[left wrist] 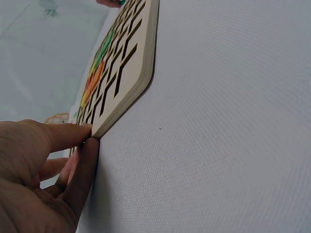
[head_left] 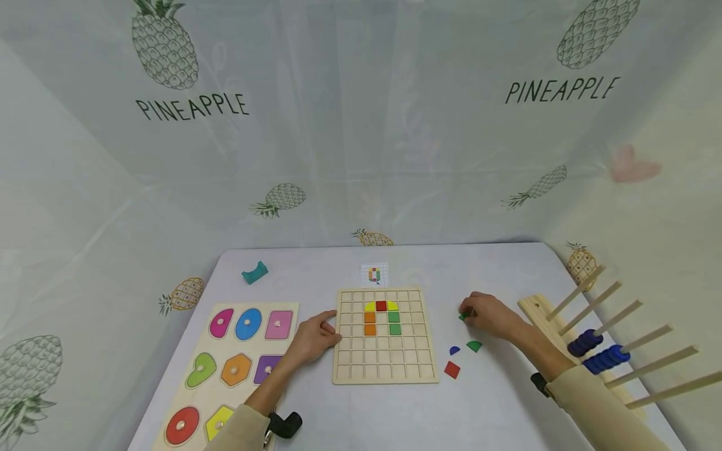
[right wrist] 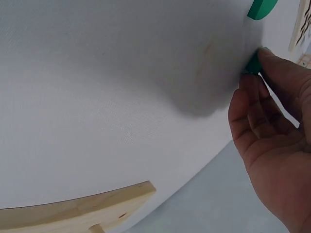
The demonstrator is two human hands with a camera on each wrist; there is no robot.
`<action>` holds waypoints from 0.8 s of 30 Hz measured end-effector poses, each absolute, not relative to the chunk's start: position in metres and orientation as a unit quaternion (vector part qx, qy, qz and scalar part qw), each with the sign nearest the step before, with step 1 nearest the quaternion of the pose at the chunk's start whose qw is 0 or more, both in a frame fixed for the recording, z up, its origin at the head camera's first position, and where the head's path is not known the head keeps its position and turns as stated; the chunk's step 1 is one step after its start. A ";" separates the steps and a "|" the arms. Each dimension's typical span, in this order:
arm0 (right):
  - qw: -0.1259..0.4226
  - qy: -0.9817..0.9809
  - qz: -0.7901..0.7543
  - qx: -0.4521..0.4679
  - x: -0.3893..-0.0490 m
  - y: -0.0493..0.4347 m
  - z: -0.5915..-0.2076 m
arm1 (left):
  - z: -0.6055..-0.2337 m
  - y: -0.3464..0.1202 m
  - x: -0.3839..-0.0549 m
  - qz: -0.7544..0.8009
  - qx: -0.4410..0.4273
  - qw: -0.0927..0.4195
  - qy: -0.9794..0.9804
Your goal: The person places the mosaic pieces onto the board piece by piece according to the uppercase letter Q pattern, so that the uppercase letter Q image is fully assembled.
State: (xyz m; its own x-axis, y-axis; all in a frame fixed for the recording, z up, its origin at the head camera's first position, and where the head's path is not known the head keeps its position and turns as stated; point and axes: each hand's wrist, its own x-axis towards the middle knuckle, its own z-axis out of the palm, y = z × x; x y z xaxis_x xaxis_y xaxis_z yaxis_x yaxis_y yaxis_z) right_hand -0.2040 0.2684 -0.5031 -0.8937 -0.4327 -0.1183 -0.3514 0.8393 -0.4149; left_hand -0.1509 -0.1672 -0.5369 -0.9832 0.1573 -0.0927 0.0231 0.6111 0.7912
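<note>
A wooden grid board [head_left: 385, 360] lies flat on the table, holding yellow, red, orange and green pieces in an arch. My left hand [head_left: 314, 338] rests at its left edge, thumb and fingertips against the wood, as the left wrist view also shows. To the right of the board, my right hand [head_left: 487, 313] pinches a small green block [right wrist: 252, 64] between thumb and fingers, low over the table. Nearby lie a green quarter-round piece [head_left: 474, 346], a blue half-round piece [head_left: 454, 351] and a red square [head_left: 452, 369].
A card with a coloured pattern [head_left: 375, 275] lies behind the board. On the left are a shape puzzle [head_left: 225, 313], partly under my left arm, and a teal curved piece [head_left: 256, 273]. At right stands a wooden peg rack [head_left: 544, 313] with blue beads.
</note>
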 end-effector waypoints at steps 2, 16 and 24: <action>0.102 0.955 -0.191 -0.202 -0.203 0.267 -0.503 | -0.537 -0.167 -0.151 0.437 0.049 0.078 0.895; 0.099 0.958 -0.191 -0.188 -0.203 0.264 -0.505 | -0.540 -0.168 -0.152 0.434 0.052 0.075 0.896; 0.103 0.955 -0.211 -0.180 -0.203 0.266 -0.502 | -0.540 -0.168 -0.152 0.438 0.055 0.075 0.894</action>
